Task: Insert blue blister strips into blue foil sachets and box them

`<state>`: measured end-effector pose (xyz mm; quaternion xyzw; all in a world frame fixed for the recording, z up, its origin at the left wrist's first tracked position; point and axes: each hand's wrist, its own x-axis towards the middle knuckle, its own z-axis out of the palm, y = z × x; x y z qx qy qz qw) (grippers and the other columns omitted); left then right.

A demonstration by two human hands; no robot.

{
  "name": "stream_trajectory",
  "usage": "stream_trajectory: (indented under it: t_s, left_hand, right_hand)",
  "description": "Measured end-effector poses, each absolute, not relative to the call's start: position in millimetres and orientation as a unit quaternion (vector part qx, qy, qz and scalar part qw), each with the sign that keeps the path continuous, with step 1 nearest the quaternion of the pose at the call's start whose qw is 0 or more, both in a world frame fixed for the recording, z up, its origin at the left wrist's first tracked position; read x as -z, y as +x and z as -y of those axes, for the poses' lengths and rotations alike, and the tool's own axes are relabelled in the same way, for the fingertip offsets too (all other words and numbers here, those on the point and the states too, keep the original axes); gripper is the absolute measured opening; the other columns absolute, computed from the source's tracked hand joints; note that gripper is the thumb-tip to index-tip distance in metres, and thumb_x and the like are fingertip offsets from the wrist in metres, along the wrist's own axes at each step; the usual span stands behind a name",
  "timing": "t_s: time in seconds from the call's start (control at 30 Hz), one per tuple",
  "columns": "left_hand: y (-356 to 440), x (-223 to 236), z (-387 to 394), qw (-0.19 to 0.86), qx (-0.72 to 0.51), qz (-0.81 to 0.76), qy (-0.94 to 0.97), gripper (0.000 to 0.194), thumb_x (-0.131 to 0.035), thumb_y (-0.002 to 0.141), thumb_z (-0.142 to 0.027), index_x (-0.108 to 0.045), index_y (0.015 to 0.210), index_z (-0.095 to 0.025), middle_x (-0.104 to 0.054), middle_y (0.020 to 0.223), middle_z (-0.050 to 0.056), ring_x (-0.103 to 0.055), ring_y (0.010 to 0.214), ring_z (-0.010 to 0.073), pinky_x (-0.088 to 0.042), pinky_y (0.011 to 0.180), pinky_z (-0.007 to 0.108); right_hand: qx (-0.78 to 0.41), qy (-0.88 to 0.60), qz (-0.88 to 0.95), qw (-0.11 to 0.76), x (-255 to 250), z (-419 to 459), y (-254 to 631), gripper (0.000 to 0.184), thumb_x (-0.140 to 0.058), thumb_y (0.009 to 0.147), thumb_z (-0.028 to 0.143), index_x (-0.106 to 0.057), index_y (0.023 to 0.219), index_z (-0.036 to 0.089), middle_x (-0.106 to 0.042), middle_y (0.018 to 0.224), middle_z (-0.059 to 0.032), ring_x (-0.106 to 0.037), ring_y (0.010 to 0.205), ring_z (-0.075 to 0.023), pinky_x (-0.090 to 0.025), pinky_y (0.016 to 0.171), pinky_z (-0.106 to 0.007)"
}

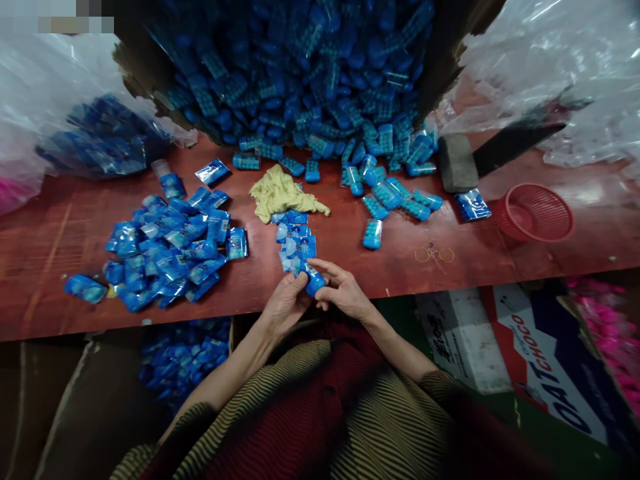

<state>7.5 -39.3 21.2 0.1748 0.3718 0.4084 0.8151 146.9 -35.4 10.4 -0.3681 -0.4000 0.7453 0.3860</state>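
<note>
My left hand (285, 303) and my right hand (343, 290) meet at the near edge of the red-brown table (60, 227). Together they grip a small blue item in a clear packet (314, 280). Just beyond the fingers lies a short stack of clear packets (295, 240) with blue print. Left of that sits a heap of bagged blue items (167, 250). Loose unbagged blue items (395, 193) are scattered to the right, spilling from a big pile (310, 73) in a tipped cardboard box at the back.
A crumpled yellow cloth (283, 192) lies mid-table. A red mesh basket (535, 213), a grey block on a dark handle (457, 163) and rubber bands (434, 255) are at right. Clear plastic bags flank both sides. Cardboard boxes (540, 360) and bagged blue items (180, 360) sit below the table.
</note>
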Motion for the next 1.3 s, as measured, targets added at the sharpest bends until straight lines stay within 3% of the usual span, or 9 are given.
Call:
stream_trajectory:
  t_s: [0.27, 0.43, 0.6, 0.9, 1.07, 1.13, 1.2, 1.3]
  left_hand:
    - [12.1, -21.8, 41.6, 0.775, -0.446, -0.414, 0.168, 0.036, -0.071, 0.069, -0.048, -0.060, 0.073, -0.014, -0.058, 0.057, 0.000, -0.053, 0.045, 0.0124, -0.045, 0.043, 0.025]
    - [3.6, -23.2, 38.8, 0.811, -0.425, -0.364, 0.171, 0.031, -0.070, 0.072, -0.043, -0.064, 0.079, -0.013, -0.064, 0.067, 0.003, -0.057, 0.053, 0.0132, -0.048, 0.052, 0.026]
    - [-5.8, -23.2, 39.4, 0.819, -0.420, -0.353, 0.168, 0.027, -0.072, 0.072, -0.034, -0.066, 0.086, -0.012, -0.067, 0.076, 0.005, -0.058, 0.063, 0.0141, -0.049, 0.059, 0.026]
    - [4.3, -24.4, 45.2, 0.791, -0.440, -0.374, 0.202, 0.025, -0.064, 0.078, -0.039, -0.067, 0.081, -0.014, -0.065, 0.066, 0.003, -0.055, 0.053, 0.0134, -0.047, 0.054, 0.026]
    - [-23.5, -40.5, 29.7, 0.733, -0.511, -0.428, 0.131, 0.011, -0.058, 0.083, -0.026, -0.066, 0.084, -0.018, -0.070, 0.079, 0.002, -0.064, 0.070, 0.0161, -0.052, 0.071, 0.030]
    - [-52.9, -55.0, 15.1, 0.655, -0.606, -0.441, 0.099, 0.018, -0.053, 0.087, -0.035, -0.063, 0.084, -0.019, -0.071, 0.081, 0.001, -0.066, 0.082, 0.0169, -0.052, 0.080, 0.033]
    - [-83.3, -70.7, 1.4, 0.572, -0.690, -0.433, 0.096, 0.043, -0.040, 0.088, -0.054, -0.061, 0.093, -0.017, -0.071, 0.090, 0.006, -0.064, 0.095, 0.0188, -0.051, 0.085, 0.034]
    - [-106.1, -82.5, -6.8, 0.519, -0.721, -0.453, 0.068, 0.055, -0.034, 0.088, -0.057, -0.060, 0.099, -0.011, -0.071, 0.094, 0.011, -0.063, 0.099, 0.0180, -0.050, 0.088, 0.030]
  right_hand:
    - [-0.731, -0.386, 0.381, 0.415, 0.7, 40.6, 135.2, 0.057, -0.068, 0.070, 0.024, -0.051, 0.124, 0.025, -0.054, 0.058, 0.0101, -0.052, 0.042, -0.0069, -0.044, 0.045, -0.022]
    - [-0.728, -0.391, 0.371, 0.424, 2.5, 37.2, 133.8, 0.058, -0.066, 0.071, 0.024, -0.047, 0.126, 0.024, -0.049, 0.056, 0.0117, -0.051, 0.040, -0.0063, -0.045, 0.047, -0.021]
    - [-0.757, -0.360, 0.380, 0.391, -1.2, 33.2, 141.1, 0.063, -0.065, 0.072, 0.021, -0.040, 0.130, 0.025, -0.055, 0.066, 0.0088, -0.056, 0.046, -0.0074, -0.049, 0.049, -0.022]
    - [-0.755, -0.364, 0.391, 0.380, -3.2, 34.3, 132.8, 0.061, -0.061, 0.074, 0.020, -0.040, 0.131, 0.024, -0.056, 0.064, 0.0086, -0.056, 0.047, -0.0067, -0.048, 0.048, -0.020]
    - [-0.732, -0.379, 0.432, 0.366, -3.1, 30.0, 135.7, 0.057, -0.059, 0.077, 0.024, -0.042, 0.131, 0.025, -0.055, 0.073, 0.0058, -0.055, 0.054, -0.0062, -0.048, 0.050, -0.019]
    - [-0.696, -0.407, 0.457, 0.376, -2.7, 23.0, 140.3, 0.049, -0.057, 0.079, 0.027, -0.046, 0.127, 0.023, -0.053, 0.073, 0.0054, -0.053, 0.054, -0.0062, -0.047, 0.050, -0.019]
    - [-0.630, -0.446, 0.506, 0.385, -2.4, 11.1, 145.7, 0.041, -0.056, 0.081, 0.030, -0.051, 0.121, 0.022, -0.052, 0.074, 0.0044, -0.052, 0.055, -0.0069, -0.047, 0.052, -0.021]
    - [-0.452, -0.519, 0.616, 0.382, -5.0, -16.5, 150.6, 0.031, -0.055, 0.083, 0.029, -0.059, 0.112, 0.019, -0.056, 0.083, -0.0008, -0.055, 0.069, -0.0119, -0.049, 0.068, -0.028]
